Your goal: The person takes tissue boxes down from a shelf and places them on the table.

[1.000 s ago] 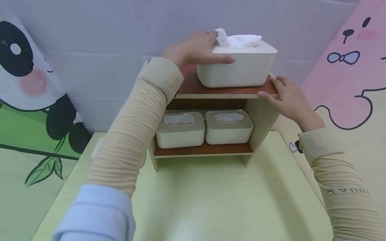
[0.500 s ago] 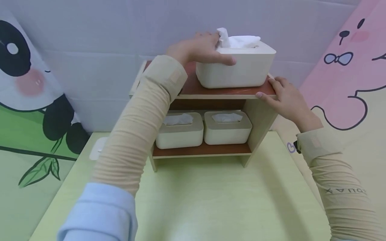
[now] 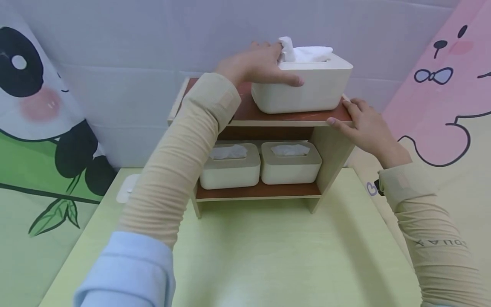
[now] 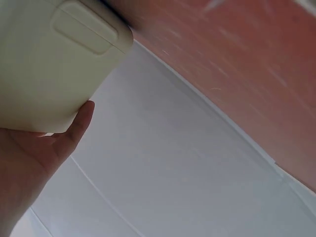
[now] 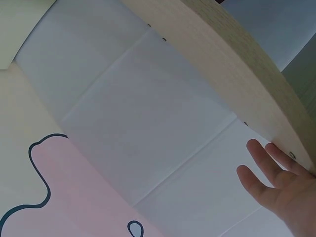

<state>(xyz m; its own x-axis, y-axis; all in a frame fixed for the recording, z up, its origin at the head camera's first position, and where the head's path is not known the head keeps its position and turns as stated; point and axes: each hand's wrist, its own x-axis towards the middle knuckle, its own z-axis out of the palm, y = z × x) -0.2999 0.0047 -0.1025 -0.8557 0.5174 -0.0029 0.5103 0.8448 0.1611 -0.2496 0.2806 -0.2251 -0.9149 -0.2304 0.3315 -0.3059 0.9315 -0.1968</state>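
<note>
A cream tissue box (image 3: 303,91) with white tissue poking from its top sits at the right part of a small shelf's red-brown top board (image 3: 245,111). My left hand (image 3: 258,66) grips the box's left end, thumb across the front face; in the head view the other fingers are partly hidden behind it. Its end also shows in the left wrist view, where the box (image 4: 54,69) meets the red board. My right hand (image 3: 370,128) rests at the shelf's right top corner, thumb on the front edge. In the right wrist view its fingers are extended beside the wooden side panel (image 5: 237,64).
Two more tissue boxes, one left (image 3: 230,175) and one right (image 3: 290,172), stand side by side on the lower shelf board (image 3: 257,192). The shelf stands on a pale table (image 3: 268,251). A small white object (image 3: 126,187) lies on the table's left side, partly behind my left forearm.
My left hand and forearm have shifted slightly right, uncovering the shelf's left top edge and more of the white object. The box and my right hand look nearly unmoved.
</note>
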